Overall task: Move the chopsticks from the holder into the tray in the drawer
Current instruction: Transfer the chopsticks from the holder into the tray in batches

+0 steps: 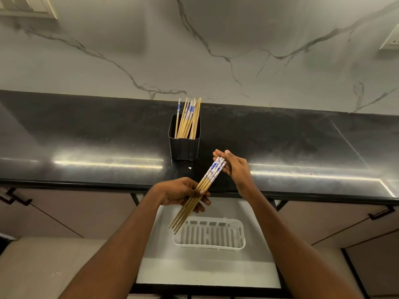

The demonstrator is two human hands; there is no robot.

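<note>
A black square holder [184, 147] stands on the dark counter with several bamboo chopsticks [188, 118] upright in it, blue-and-white patterned ends up. My left hand [183, 194] grips a bundle of several chopsticks [207, 182] around their middle, tilted, plain tips pointing down-left over the open drawer. My right hand [235, 169] touches the patterned top ends of that bundle with its fingers spread along them. Below, a white slotted tray [239, 236] lies in the open drawer [205, 270], with nothing visible in it.
The black counter [86, 143] runs across the view with its front edge just above the drawer. A marble wall rises behind it. Cabinet doors with dark handles [16, 198] flank the drawer on both sides. A wall socket [390, 39] sits at the far right.
</note>
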